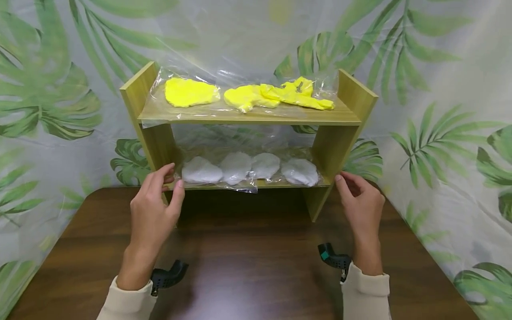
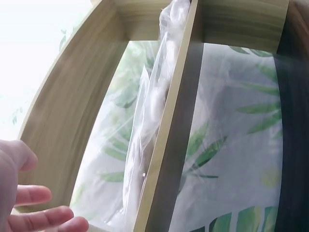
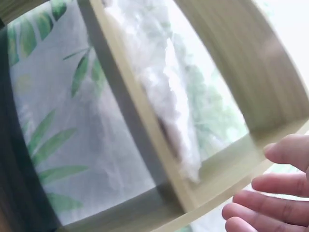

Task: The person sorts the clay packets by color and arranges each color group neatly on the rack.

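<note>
A two-tier wooden shelf (image 1: 250, 119) stands on the table. On its upper board lie bright yellow lumps (image 1: 192, 92) in clear plastic bags, beside a crumpled yellow piece (image 1: 298, 94). The lower board carries several white soft lumps (image 1: 236, 168), also in clear plastic. My left hand (image 1: 157, 200) is at the shelf's left side panel, thumb and fingers apart near the lower board's end. My right hand (image 1: 360, 202) is at the right panel's front edge, fingertips right by it. In the right wrist view, the right fingers (image 3: 268, 205) are loosely extended, with nothing between them and the thumb.
The brown wooden table (image 1: 248, 266) extends in front of the shelf. Behind hangs a pale leaf-patterned cloth (image 1: 240, 26), which also covers both sides. A black wrist mount (image 1: 170, 274) sticks out by the left cuff, another black mount (image 1: 336, 258) by the right.
</note>
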Action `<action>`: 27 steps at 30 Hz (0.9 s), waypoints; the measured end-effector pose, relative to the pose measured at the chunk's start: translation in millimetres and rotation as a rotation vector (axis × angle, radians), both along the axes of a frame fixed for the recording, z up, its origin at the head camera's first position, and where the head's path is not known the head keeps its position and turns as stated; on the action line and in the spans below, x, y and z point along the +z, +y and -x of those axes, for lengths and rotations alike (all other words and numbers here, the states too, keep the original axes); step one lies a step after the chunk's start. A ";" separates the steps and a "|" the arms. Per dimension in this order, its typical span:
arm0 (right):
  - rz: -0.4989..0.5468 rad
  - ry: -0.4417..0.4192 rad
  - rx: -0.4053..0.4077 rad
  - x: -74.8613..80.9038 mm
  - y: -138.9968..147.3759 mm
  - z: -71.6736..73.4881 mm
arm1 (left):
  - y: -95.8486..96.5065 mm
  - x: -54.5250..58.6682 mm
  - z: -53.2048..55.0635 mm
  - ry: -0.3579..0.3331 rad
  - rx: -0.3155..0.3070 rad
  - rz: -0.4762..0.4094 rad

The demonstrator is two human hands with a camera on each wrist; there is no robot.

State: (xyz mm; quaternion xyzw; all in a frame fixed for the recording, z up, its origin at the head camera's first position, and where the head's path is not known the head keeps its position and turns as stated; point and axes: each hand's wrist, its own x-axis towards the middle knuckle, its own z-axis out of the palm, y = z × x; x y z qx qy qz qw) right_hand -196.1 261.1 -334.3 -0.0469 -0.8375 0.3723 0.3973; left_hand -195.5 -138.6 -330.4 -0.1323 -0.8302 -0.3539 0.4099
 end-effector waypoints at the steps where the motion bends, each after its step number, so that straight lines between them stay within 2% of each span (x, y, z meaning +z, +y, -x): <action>1: 0.000 0.017 0.008 1.9 -1.8 -2.2 | -1.3 -0.1 -2.6 0.006 0.002 0.008; 7: -0.013 0.086 0.083 13.4 -11.9 -17.3 | -6.8 5.4 -17.0 0.051 -0.002 0.074; 12: -0.088 0.092 0.151 22.5 -19.9 -30.7 | -7.7 10.1 -27.0 0.042 -0.029 0.127; 19: -0.238 0.027 0.180 33.9 -30.5 -49.8 | -1.3 10.9 -31.0 0.057 -0.064 0.195; 23: -0.296 -0.024 0.215 37.9 -36.0 -55.3 | 3.8 7.3 -30.1 0.073 -0.031 0.256; 27: -0.331 -0.104 0.268 40.6 -40.8 -57.2 | 7.4 3.7 -30.4 0.045 -0.005 0.302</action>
